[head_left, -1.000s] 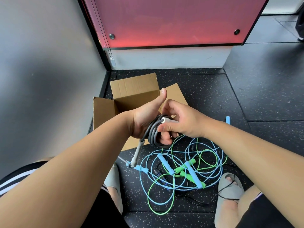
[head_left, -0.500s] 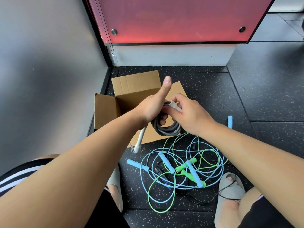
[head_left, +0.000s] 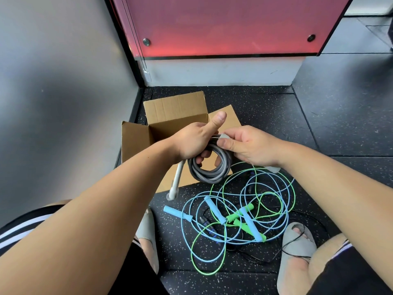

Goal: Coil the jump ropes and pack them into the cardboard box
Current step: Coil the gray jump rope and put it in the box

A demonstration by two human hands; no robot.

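A grey jump rope (head_left: 209,174) hangs as a tight coil between my hands, just in front of the open cardboard box (head_left: 176,109). My left hand (head_left: 194,141) grips the top of the coil, thumb raised, and one pale handle (head_left: 176,184) dangles below it. My right hand (head_left: 246,144) pinches the other pale handle against the coil's upper right side. On the floor below lie blue jump ropes (head_left: 212,209) and a green jump rope (head_left: 240,215), loose and tangled together, with a black rope partly hidden under them.
The box stands in a corner, with a grey wall (head_left: 63,92) on the left and a red panel (head_left: 223,24) behind. Dark speckled floor mats (head_left: 340,124) stretch to the right. My feet in grey slippers (head_left: 295,248) flank the tangled ropes.
The grey coil has turned so its open ring faces me and hangs lower. My right hand shifted to the coil's upper right. The dangling handle swung slightly.
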